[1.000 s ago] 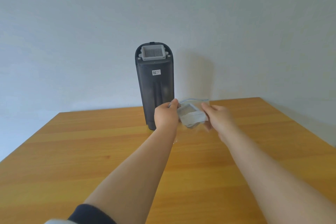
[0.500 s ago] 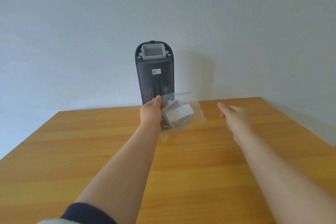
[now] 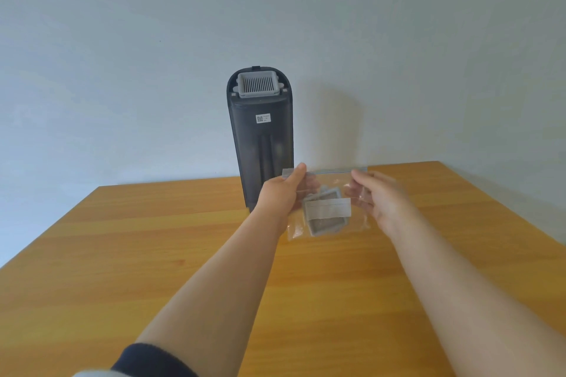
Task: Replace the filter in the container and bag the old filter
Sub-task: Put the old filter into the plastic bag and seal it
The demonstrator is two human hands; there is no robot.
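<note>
Head | container [image 3: 260, 144] upright | bag [image 3: 333, 182] mouth up | hands [image 3: 280, 194] [image 3: 382, 197] pinch top edge

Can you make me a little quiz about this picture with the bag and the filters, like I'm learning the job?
1. True or false: the old grey square filter is inside the clear plastic zip bag.
2. Where is the white pleated filter? A: in the top of the tall dark grey plastic container. B: at the container's bottom. C: in the bag.
3. How many hands hold the bag?

Key
1. True.
2. A.
3. Two: the left hand and the right hand each pinch the bag near its top edge, above the table.
</note>
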